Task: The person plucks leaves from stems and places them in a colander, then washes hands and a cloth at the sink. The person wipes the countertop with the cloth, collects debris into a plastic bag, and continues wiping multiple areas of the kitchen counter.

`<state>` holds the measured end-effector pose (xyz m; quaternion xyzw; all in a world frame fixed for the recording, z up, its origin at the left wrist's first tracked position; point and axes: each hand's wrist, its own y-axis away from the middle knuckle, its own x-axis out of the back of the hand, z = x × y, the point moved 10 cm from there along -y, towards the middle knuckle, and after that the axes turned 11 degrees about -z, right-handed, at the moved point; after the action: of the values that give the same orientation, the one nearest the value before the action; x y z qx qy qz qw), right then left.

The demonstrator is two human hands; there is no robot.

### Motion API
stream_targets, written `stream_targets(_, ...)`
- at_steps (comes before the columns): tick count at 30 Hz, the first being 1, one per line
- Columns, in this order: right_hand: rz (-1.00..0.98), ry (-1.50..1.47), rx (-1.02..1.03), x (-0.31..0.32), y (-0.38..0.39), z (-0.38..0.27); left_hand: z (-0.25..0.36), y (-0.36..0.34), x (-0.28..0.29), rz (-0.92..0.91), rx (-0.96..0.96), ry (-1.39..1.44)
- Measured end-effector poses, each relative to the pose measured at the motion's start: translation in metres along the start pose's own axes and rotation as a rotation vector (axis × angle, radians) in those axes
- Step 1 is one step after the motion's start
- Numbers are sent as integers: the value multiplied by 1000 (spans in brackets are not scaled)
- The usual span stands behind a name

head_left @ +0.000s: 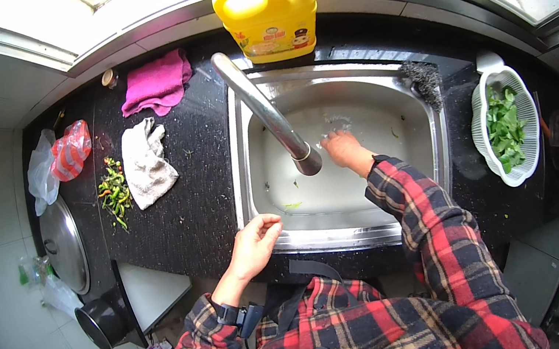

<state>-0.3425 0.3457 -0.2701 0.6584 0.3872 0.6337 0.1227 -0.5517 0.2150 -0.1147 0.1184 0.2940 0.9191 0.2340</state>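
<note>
My right hand (pixel 345 149) reaches down into the steel sink (pixel 249 172), its fingertips lost in splashing water. Whether those fingers hold anything is hidden. Cloudy water covers the basin's bottom, with a few small green scraps (pixel 292 206) in it. Over the sink's left part leans a metal faucet (pixel 267 113), its spout close to my right hand. My left hand (pixel 255 247) hovers by the sink's front left corner, fingers curled in toward the thumb with nothing visible in them.
Left on the black counter lie green chili peppers (pixel 115 192), a whitish cloth (pixel 145 164) and a pink cloth (pixel 157 84). A yellow jug (pixel 271 22) stands behind the sink. Dark scrubbing mesh (pixel 422 83) sits on its back right corner. A white basket (pixel 484 138) holds leafy greens.
</note>
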Motion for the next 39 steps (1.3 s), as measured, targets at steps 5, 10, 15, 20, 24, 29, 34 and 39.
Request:
stream_targets(5, 23, 151, -36, -30, -19, 5, -11, 2, -20, -92, 84, -52)
stream_targets(10, 31, -75, -61, -32, -13, 18, -10, 18, -84, -454, 19, -84)
stream_targets(15, 169, -156, -70, -4, 1, 9, -23, 47, -127, -753, 45, -226)
stream_targets(20, 135, -316, -133, 4, 4, 6, -34, 47, -117, -738, 87, -133)
stream_targets(24, -7, -223, -124, -7, 2, 5, -29, 37, -84, -521, 15, -58)
stream_targets(29, -81, -228, -135, -8, 14, 21, -36, 27, -43, -217, 9, 254)
stream_targets(34, -239, -839, -48, -14, 53, 6, -29, 4, -28, -129, -51, 351)
stream_targets(39, -217, -1222, 82, 2, 103, -38, -20, -25, -40, -111, -25, 522)
